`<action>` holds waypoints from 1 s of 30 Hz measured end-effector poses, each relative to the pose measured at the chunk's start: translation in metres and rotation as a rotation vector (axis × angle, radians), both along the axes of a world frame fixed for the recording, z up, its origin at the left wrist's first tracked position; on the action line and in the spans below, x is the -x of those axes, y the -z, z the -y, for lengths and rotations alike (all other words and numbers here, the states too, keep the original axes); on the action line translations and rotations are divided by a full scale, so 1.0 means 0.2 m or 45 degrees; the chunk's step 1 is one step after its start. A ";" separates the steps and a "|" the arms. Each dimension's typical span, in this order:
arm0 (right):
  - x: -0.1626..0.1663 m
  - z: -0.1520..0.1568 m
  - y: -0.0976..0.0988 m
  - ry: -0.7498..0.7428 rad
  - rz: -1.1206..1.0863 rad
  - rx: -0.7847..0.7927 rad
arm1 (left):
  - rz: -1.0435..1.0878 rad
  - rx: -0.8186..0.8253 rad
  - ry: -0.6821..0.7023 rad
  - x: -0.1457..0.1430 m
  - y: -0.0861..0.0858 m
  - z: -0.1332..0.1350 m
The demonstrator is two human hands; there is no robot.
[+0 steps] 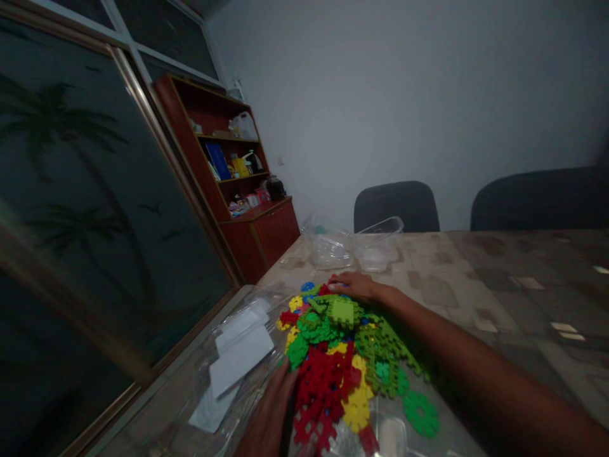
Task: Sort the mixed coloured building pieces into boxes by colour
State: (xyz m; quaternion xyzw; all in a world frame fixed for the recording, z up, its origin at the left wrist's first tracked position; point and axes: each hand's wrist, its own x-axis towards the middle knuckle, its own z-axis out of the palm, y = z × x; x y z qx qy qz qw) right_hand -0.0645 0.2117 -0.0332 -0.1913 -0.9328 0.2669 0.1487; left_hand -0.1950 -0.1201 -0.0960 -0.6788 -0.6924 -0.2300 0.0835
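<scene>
A heap of plastic interlocking pieces lies on the table, with red square pieces (321, 384) in front, green pieces (345, 312) in the middle and yellow gear-shaped pieces (356, 409) among them. My left hand (271, 412) rests along the heap's near left side, fingers stretched out beside the red pieces. Across the heap, my right hand (354, 285) reaches to its far end. Its fingers lie over a red piece there, and no grip on it shows. A green disc piece (420, 414) sits at the heap's right edge.
White paper sheets (242, 362) and crumpled clear plastic wrapping lie left of the heap. Two clear plastic containers (330, 251) stand beyond it. Dark chairs (397, 206) line the table's far side. A shelf cabinet (214, 146) and sliding glass door (80, 190) are on the left.
</scene>
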 end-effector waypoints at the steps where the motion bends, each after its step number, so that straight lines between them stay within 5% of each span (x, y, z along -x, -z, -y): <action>1: 0.00 -0.01 0.02 -0.008 0.032 -0.008 | 0.030 0.007 0.008 -0.02 0.00 -0.01; 9: -0.22 -0.02 0.09 -0.128 0.094 -0.045 | 0.258 0.154 0.284 -0.13 -0.04 -0.17; 17: -0.49 0.00 -0.02 -0.155 0.028 -0.018 | 0.218 0.242 0.520 -0.21 -0.07 -0.27; 22: -0.35 0.01 -0.12 -0.067 -0.004 -0.121 | -0.092 0.011 0.129 -0.09 -0.28 -0.36; 25: -0.14 0.06 -0.16 -0.145 0.050 -0.155 | -0.286 0.202 -0.152 0.00 -0.41 -0.45; 30: 0.21 0.17 -0.15 -0.225 0.246 -0.219 | -0.516 0.503 -0.303 0.03 -0.51 -0.57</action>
